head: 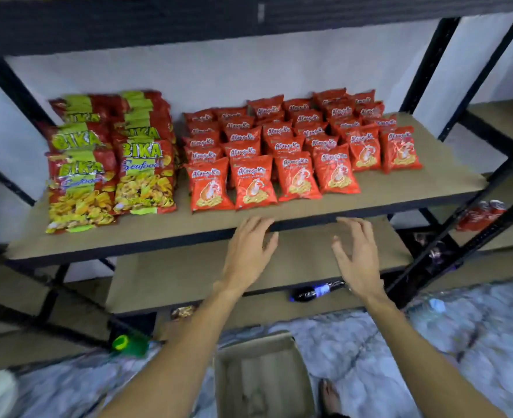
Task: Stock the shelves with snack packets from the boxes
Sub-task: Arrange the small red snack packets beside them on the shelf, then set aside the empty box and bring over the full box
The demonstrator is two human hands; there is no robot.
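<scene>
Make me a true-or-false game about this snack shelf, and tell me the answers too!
1. The left hand and the right hand are both open and hold nothing. True.
2. The Bika packets stand to the right of the red packets. False: the Bika packets are on the left end of the shelf, and the red packets fill the middle and right.
3. The cardboard box on the floor is full of packets. False: the part that shows looks empty.
4. Red cans sit on another shelf at the far right. True.
</scene>
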